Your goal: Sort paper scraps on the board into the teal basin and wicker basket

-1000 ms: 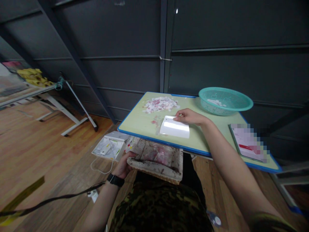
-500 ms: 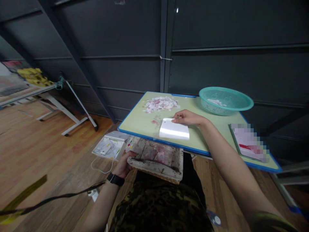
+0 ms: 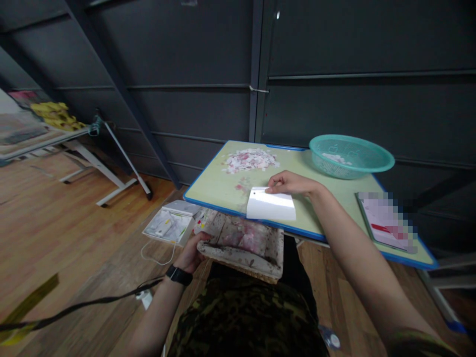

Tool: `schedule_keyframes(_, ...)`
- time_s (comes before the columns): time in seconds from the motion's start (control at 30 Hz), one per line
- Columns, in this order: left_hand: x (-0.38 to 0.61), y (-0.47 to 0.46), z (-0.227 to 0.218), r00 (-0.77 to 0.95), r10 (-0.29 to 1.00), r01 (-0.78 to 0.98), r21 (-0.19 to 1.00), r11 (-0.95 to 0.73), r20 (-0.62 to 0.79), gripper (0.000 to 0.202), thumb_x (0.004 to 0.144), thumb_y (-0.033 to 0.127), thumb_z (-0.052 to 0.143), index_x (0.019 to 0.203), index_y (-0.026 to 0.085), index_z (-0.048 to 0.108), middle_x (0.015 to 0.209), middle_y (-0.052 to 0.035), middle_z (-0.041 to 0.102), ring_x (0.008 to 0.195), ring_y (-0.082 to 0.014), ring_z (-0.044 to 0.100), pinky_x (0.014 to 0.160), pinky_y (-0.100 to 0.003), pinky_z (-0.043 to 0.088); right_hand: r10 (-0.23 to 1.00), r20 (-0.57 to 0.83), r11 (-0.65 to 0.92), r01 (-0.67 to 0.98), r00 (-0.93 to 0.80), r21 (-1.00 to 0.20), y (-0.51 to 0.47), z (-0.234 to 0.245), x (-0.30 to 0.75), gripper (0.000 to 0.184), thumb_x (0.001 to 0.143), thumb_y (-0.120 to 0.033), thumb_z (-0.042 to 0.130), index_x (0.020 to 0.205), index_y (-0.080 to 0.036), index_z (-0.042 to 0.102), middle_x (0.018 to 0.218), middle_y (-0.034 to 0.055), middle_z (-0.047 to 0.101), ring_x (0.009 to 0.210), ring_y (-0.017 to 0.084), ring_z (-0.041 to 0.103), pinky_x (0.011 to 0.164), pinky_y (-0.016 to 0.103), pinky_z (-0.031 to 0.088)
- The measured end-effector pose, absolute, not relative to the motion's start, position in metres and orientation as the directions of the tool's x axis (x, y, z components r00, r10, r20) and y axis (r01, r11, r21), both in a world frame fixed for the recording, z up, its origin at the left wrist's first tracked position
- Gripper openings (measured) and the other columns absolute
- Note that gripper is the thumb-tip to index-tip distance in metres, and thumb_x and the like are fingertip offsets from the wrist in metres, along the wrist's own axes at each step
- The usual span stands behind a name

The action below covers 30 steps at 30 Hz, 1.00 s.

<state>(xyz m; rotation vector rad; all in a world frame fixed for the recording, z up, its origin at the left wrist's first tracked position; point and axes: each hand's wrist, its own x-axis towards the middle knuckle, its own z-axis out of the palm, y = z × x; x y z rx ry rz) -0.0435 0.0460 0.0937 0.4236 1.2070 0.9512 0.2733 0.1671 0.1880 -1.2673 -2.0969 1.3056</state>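
Observation:
With my right hand (image 3: 288,183) I pinch the top edge of a glossy white flexible sheet (image 3: 271,206), which has a small hole near its corner. The sheet stands over the front edge of a pale green table (image 3: 208,186) with blue edging. Below that edge, my left hand (image 3: 191,253) grips the left side of a stained white tray (image 3: 241,263), tilted with its open side up. Pinkish residue and brown marks cover the tray's inside. Behind the sheet, a pile of small white and pink pieces (image 3: 252,160) lies on the table, with a pinkish smear in front of it.
A turquoise plastic basket (image 3: 345,171) with some white pieces inside stands at the back right. A tablet-like device (image 3: 386,223), partly blurred out, lies at the right. An open white box (image 3: 169,225) sits low on the left; a dark metal wall (image 3: 193,54) rises behind.
My right hand has drawn the white sheet slightly toward me, and its lower edge now reaches the table's blue front edge. My left hand holds the tray almost still.

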Motion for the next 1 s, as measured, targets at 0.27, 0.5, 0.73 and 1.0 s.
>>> schedule_keyframes(0.27, -0.042, 0.045, 0.096, 0.032, 0.805, -0.407, 0.728, 0.552, -0.592, 0.013, 0.057, 0.014, 0.059, 0.069, 0.014, 0.063, 0.052, 0.0004, 0.064, 0.044, -0.0130, 0.057, 0.047, -0.025, 0.048, 0.950, -0.018, 0.123, 0.427, -0.313, -0.896, 0.173, 0.186, 0.282, 0.038, 0.061, -0.049, 0.070, 0.071, -0.014, 0.061, 0.058, -0.0025, 0.053, 0.052, 0.008, 0.042, 0.049, 0.023, 0.027)
schedule_keyframes(0.5, -0.045, 0.046, 0.091, 0.017, 0.800, -0.387, 0.734, 0.558, -0.599, 0.012, 0.059, 0.014, 0.058, 0.070, 0.013, 0.064, 0.052, -0.0005, 0.065, 0.042, -0.0128, 0.057, 0.044, -0.024, 0.047, 0.891, -0.057, 0.167, 0.441, -0.451, -0.882, 0.168, 0.182, 0.263, 0.034, 0.063, -0.046, 0.068, 0.070, -0.013, 0.063, 0.055, -0.0031, 0.051, 0.051, 0.007, 0.041, 0.048, 0.023, 0.026)
schedule_keyframes(0.73, -0.045, 0.047, 0.091, 0.029, 0.803, -0.393, 0.732, 0.556, -0.595, 0.014, 0.059, 0.014, 0.058, 0.072, 0.013, 0.065, 0.055, -0.0007, 0.066, 0.044, -0.0130, 0.058, 0.046, -0.024, 0.048, 0.921, -0.016, 0.143, 0.378, -0.389, -0.915, 0.166, 0.181, 0.257, 0.034, 0.063, -0.045, 0.068, 0.070, -0.013, 0.060, 0.056, -0.0022, 0.053, 0.051, 0.008, 0.043, 0.048, 0.022, 0.027)
schedule_keyframes(1.0, -0.044, 0.045, 0.096, 0.028, 0.804, -0.379, 0.738, 0.559, -0.594, 0.022, 0.057, 0.015, 0.061, 0.079, 0.014, 0.064, 0.059, -0.0005, 0.068, 0.045, -0.0141, 0.060, 0.047, -0.026, 0.049, 0.859, -0.078, 0.132, 0.365, -0.507, -0.921, 0.165, 0.184, 0.262, 0.035, 0.062, -0.045, 0.071, 0.069, -0.012, 0.061, 0.057, -0.0033, 0.052, 0.052, 0.007, 0.042, 0.049, 0.021, 0.026)
